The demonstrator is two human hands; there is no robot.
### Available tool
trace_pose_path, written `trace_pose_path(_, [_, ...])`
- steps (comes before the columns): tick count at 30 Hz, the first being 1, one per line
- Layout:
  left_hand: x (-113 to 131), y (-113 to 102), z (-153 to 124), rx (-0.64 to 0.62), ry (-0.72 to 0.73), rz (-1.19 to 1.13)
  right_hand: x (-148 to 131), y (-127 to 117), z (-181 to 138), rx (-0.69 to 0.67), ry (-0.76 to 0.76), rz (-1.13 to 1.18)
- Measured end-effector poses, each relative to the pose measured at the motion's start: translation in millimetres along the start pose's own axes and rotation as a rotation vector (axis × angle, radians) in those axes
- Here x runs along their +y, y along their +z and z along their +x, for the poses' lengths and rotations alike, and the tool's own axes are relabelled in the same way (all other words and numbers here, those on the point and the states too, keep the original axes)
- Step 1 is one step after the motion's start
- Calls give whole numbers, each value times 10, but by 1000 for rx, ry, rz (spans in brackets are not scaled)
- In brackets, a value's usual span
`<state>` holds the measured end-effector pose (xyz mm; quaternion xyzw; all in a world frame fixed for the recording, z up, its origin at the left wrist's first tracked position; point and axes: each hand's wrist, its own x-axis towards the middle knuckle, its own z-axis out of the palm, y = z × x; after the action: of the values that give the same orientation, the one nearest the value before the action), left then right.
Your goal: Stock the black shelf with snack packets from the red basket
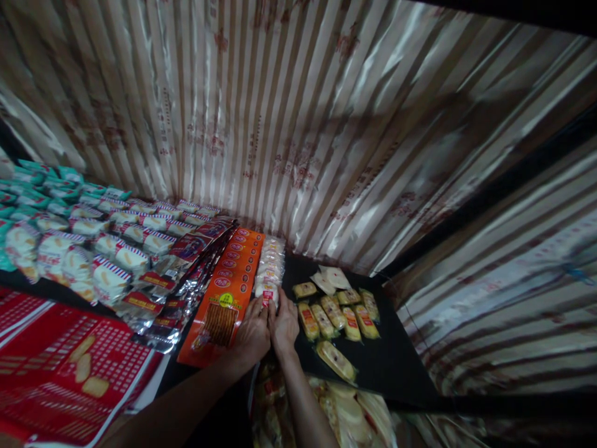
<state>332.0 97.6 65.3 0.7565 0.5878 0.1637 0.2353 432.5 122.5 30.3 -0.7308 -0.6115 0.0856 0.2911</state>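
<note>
In the head view, my left hand (254,330) and my right hand (284,322) are close together at the near end of a row of small white wrapped packets (270,261). The fingers of both hands are closed around the nearest packet, a white snack packet with a red label (267,295). My left hand and wrist lie over the edge of a large orange snack bag (233,274), which shows a picture of brown sticks. To the right of my right hand, several yellow wrapped snack packets (331,311) lie on the black tabletop (392,367).
Dark red and silver packets (186,267) overlap left of the orange bag. White and blue-striped packets (125,255) and green packets (37,180) cover the left side. A red bag (56,367) is at front left, a clear bag of snacks (349,410) below. Striped sheeting (280,124) hangs behind.
</note>
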Motion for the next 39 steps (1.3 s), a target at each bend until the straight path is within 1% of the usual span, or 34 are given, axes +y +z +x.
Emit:
trace_pose_path(7, [12,49,-3,18,3,7,-1,6,10,-31,19,-6])
trace_pose_path(10, [1,95,-7,47,-20,13,10,-2,-9,-30,-20,32])
trace_pose_path(13, [-11,125,-24,63,-33,23,36,-29,-78,19,-94,77])
trace_pose_path(16, [15,129,-113,112,47,29,93,-113,-252,98,-146,107])
trace_pose_path(18, [62,130,-236,149,110,21,164,-215,-446,152,-174,142])
trace_pose_path(20, [120,149,-407,152,190,-3,277,-346,-701,206,-202,174])
trace_pose_path(23, [190,256,-716,74,316,-60,548,-554,-1137,299,-192,167])
trace_pose_path(26, [211,484,-1030,-35,400,-116,945,-723,-1509,385,-108,88])
trace_pose_path(28, [204,663,-1219,-116,434,-144,1248,-806,-1673,420,-45,2])
trace_pose_path(30, [195,805,-1380,-228,429,-149,1537,-874,-1777,452,0,-88])
trace_pose_path(31, [192,851,-1447,-279,423,-142,1663,-904,-1815,447,31,-133])
trace_pose_path(33, [197,884,-1544,-344,416,-123,1855,-953,-1870,432,115,-214])
trace_pose_path(35, [213,860,-1593,-353,384,-117,1956,-994,-1895,397,183,-260])
trace_pose_path(36, [224,837,-1603,-345,351,-120,1975,-1015,-1892,374,191,-262])
trace_pose_path(39, [250,782,-1619,-309,250,-141,1941,-1113,-1813,326,132,-189])
